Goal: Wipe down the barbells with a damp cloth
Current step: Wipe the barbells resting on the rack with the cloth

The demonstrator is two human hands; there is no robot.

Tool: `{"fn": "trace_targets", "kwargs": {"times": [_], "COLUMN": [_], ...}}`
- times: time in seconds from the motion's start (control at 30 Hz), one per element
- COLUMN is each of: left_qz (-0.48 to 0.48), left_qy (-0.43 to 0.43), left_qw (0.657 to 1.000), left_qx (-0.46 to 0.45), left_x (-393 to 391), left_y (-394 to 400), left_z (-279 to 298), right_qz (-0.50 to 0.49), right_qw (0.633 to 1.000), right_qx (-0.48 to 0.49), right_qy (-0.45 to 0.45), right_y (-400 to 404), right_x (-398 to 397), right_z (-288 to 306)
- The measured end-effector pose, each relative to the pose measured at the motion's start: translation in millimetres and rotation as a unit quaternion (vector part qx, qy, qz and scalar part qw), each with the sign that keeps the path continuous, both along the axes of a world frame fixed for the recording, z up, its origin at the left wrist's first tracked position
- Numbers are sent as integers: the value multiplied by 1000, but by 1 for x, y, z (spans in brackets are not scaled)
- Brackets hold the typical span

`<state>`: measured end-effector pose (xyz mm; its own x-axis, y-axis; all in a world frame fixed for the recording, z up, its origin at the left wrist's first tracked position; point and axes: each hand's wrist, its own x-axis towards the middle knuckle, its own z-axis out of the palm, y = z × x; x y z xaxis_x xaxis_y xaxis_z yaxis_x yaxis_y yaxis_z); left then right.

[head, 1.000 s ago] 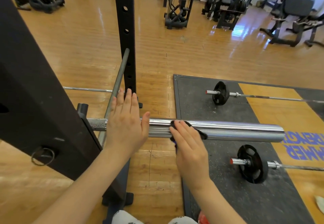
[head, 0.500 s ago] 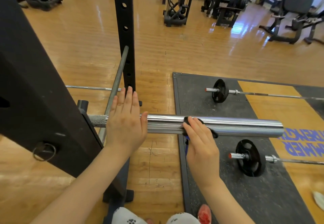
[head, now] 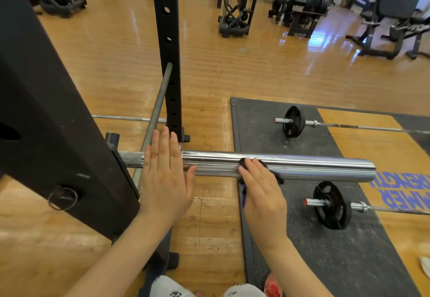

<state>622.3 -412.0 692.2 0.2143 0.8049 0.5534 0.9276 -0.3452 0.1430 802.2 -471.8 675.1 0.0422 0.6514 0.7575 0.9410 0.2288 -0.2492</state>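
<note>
Hands are on the shiny barbell (head: 314, 168), which lies across a black rack (head: 58, 134) and sticks out to the right over the floor. The left hand (head: 165, 180) lies flat on the bar near the rack, with its fingers straight and close together. The right hand (head: 263, 192) presses a dark cloth (head: 244, 164) onto the bar, fingers bent over it. Two more barbells with black plates (head: 294, 121) (head: 331, 206) lie on the grey mat (head: 325, 261).
</note>
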Motion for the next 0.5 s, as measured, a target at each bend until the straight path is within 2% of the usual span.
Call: {"fn": "trace_targets", "kwargs": {"times": [0.13,0.37,0.5], "left_qz": [-1,8,9], "left_qy": [-5,-22,-21], "left_qw": [1000,999,999], "left_qx": [-11,-39,-44], "left_x": [2,6,5], "left_y": [7,15,14], "left_z": [2,12,11], "right_qz": [-53,24,-13], "right_qw": [998,999,1000], "right_qx": [4,-27,6], "right_qy": [27,-33,-10], "right_y": [22,12,1], "right_x": [3,-20,12], "right_z": [17,1,0]}}
